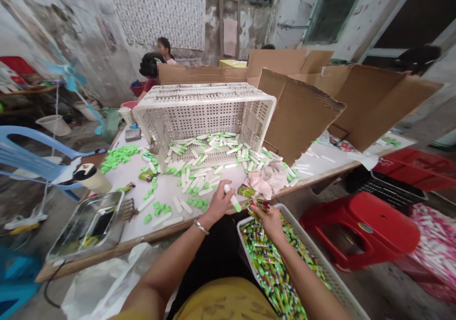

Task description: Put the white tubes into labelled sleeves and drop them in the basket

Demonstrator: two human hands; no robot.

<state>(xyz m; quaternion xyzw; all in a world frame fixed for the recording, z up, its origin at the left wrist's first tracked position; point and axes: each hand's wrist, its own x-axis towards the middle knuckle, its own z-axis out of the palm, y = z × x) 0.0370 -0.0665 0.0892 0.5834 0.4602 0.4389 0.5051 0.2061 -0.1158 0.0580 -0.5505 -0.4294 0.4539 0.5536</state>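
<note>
My left hand (221, 201) is closed round a white tube with a green cap (233, 200), its green end tilted down to the right. Just right of it, my right hand (269, 219) pinches a small printed wrapper (255, 210), green and dark. The two hands are close but apart at the table's front edge. Below my right hand stands a basket (322, 251) filled with wrapped tubes. Across the table, plain white tubes with green caps (199, 180) spill from a white plastic crate (204, 102) lying on its side. More wrappers (245, 191) lie beside a pink cloth (268, 179).
Loose green caps (121, 157) are heaped at the table's left. A metal tray (114, 225) sits at the front left corner near a cup (91, 177). Cardboard sheets (295, 116) stand behind the crate. A red stool (370, 225) is at right; people (153, 68) sit beyond.
</note>
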